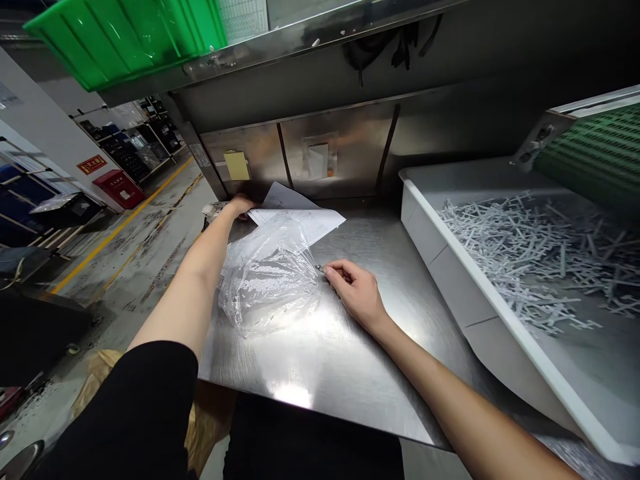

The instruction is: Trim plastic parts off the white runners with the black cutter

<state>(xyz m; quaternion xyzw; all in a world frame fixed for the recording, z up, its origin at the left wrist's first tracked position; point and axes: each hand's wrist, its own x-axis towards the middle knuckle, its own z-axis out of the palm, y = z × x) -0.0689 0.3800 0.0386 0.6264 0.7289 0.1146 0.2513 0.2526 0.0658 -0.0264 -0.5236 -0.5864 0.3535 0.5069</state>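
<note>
A clear plastic bag [267, 277] lies crumpled on the steel table [330, 353]. My right hand [353, 287] pinches a small part at the bag's right edge, fingers closed on it. My left hand [240, 205] reaches to the table's far left corner. It rests on the corner of some white paper sheets [300, 217] next to a small white object [214, 211]; its fingers are partly hidden. The bag overlaps the near edge of the papers.
A white tray [450, 267] holding several grey plastic sprue pieces [535, 253] stands at the right. A green crate [130, 37] sits on the overhead shelf, and a green slatted bin [595, 153] at far right. A yellow note [237, 165] sticks to the back wall. The aisle floor lies to the left.
</note>
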